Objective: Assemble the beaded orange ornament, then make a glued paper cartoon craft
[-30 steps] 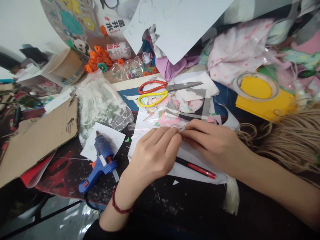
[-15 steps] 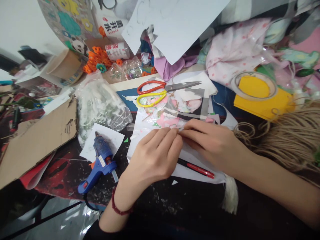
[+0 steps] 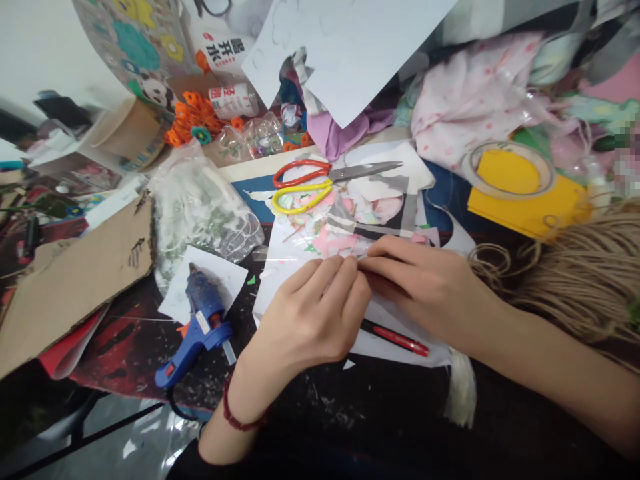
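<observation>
My left hand [image 3: 320,310], with a dark red bracelet [image 3: 233,410] at its wrist, is closed, its fingertips pinched together. Against them press the fingers of my right hand [image 3: 425,283], also closed. Whatever lies between the fingertips is hidden by the hands. Both hands are over a white paper sheet [image 3: 280,277]. Just beyond them is a heap of pink, grey and green scraps [image 3: 345,227], with scissors [image 3: 310,187] lying on top, one handle red and one yellow. Under the hands a red and black pen-like tool [image 3: 400,340] rests on the sheet, partly covered.
At left lie a blue glue gun [image 3: 203,327], a plastic bag of white items [image 3: 200,207] and a cardboard sheet [image 3: 80,280]. At right are a tape roll [image 3: 507,177], yellow paper [image 3: 530,213] and coiled twine [image 3: 575,280]. A pale tassel [image 3: 463,390] hangs near the front.
My left hand has shifted slightly to the right and covers more of the pen-like tool. The fingertips of both hands stay together; the things around them have not moved.
</observation>
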Demonstrator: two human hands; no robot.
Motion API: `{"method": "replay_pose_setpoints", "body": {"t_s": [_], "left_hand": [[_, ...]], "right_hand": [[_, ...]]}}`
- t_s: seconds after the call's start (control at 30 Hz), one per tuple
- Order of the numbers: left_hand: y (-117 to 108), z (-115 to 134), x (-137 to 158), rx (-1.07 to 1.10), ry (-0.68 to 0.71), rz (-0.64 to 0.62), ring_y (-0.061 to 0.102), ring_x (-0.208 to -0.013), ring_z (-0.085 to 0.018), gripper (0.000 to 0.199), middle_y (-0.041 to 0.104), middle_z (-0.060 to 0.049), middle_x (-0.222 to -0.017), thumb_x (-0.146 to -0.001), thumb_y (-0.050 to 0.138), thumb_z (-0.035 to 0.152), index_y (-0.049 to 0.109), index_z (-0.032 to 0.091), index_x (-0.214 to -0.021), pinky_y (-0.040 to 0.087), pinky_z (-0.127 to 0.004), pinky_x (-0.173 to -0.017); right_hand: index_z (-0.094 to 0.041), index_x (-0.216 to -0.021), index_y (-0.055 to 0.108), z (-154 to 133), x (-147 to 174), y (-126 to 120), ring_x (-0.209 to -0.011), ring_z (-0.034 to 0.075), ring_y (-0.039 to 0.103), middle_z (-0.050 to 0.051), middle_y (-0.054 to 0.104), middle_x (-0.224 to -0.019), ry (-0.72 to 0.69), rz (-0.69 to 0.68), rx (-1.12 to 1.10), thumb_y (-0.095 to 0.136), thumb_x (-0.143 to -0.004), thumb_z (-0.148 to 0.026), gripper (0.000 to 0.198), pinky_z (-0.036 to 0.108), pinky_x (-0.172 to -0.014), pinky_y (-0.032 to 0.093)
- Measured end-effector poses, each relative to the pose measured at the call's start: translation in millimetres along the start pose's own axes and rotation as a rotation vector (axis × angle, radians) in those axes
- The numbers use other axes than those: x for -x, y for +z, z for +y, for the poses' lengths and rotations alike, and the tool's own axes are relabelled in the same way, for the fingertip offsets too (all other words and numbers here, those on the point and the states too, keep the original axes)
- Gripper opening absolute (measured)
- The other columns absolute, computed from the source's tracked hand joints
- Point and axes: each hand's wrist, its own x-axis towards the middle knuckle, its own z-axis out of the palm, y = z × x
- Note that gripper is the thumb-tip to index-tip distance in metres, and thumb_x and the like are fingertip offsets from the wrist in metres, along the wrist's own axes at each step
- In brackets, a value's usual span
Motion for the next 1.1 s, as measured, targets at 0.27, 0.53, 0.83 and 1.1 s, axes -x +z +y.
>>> {"method": "replay_pose_setpoints", "body": {"t_s": [0.27, 0.53, 0.83, 1.1], "left_hand": [[1.0, -0.7, -0.9, 0.026, -0.089, -0.005, 0.07, -0.09, -0.024, 0.019, 0.074, -0.014, -0.095, -0.095, 0.046, 0.004, 0.065, 0.007, -0.095, 0.055, -0.037, -0.071], [3.4, -1.2, 2.8, 0.13, -0.17, 0.004, 0.068, -0.093, -0.022, 0.013, 0.073, -0.012, -0.101, -0.093, 0.054, 0.005, 0.063, 0.008, -0.1, 0.054, -0.035, -0.078], [3.9, -4.6, 7.4, 0.184, -0.173, 0.027, 0.068, -0.096, -0.024, 0.016, 0.073, -0.015, -0.106, -0.089, 0.059, 0.003, 0.064, 0.006, -0.103, 0.054, -0.037, -0.081], [2.7, -5.5, 8.9, 0.222, -0.22, 0.016, 0.068, -0.097, -0.022, 0.017, 0.072, -0.013, -0.107, -0.091, 0.056, 0.004, 0.062, 0.009, -0.107, 0.056, -0.035, -0.08]], "right_hand": [[-0.015, -0.085, 0.067, -0.7, -1.5, -1.7, -0.081, 0.018, 0.066, 0.008, 0.069, -0.096, 0.04, 0.076, 0.01, 0.051, -0.099, -0.015, 0.021, 0.03, -0.061, 0.049], [-0.014, -0.086, 0.067, -0.3, -2.9, 0.8, -0.08, 0.019, 0.065, 0.007, 0.068, -0.094, 0.067, 0.055, 0.03, 0.053, -0.097, -0.013, 0.018, 0.029, -0.06, 0.046], [-0.012, -0.087, 0.069, -1.2, -2.4, 0.3, -0.081, 0.02, 0.067, 0.009, 0.07, -0.096, 0.048, 0.101, 0.058, 0.052, -0.098, -0.013, 0.021, 0.031, -0.062, 0.048], [-0.016, -0.084, 0.069, -3.0, -4.1, -0.1, -0.079, 0.02, 0.067, 0.008, 0.071, -0.095, 0.057, 0.136, 0.074, 0.05, -0.099, -0.017, 0.024, 0.033, -0.062, 0.05]]}}
